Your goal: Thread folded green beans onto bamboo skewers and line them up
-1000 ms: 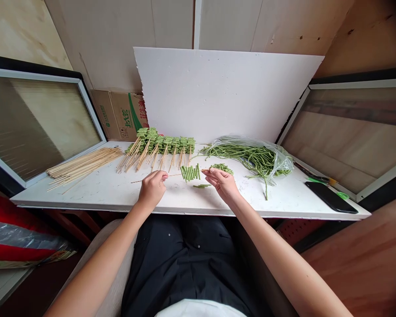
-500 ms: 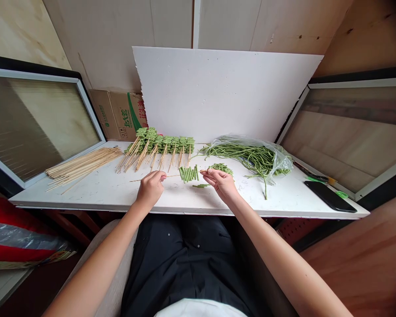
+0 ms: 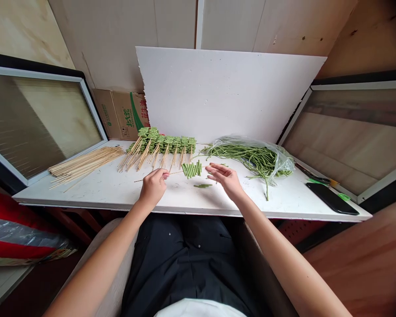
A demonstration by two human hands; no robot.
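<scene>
right hand (image 3: 225,177) — opened, off skewer (image 3: 175,173) | left hand (image 3: 154,185) pinching (unchanged)

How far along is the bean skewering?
Done: a row of finished skewers at the back. In hand: the left hand pinches a skewer loaded with bean pieces; the right hand is open beside it. Left: the bare skewers pile and bag of long beans.

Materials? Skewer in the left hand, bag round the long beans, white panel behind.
Skewer, pinched in the left hand: thin, pale tan, matte, likely bamboo or wood. Bag: clear plastic film, glossy, crinkled. White panel: matte, ragged chipped left edge, probably foam board; cannot be sure.
</scene>
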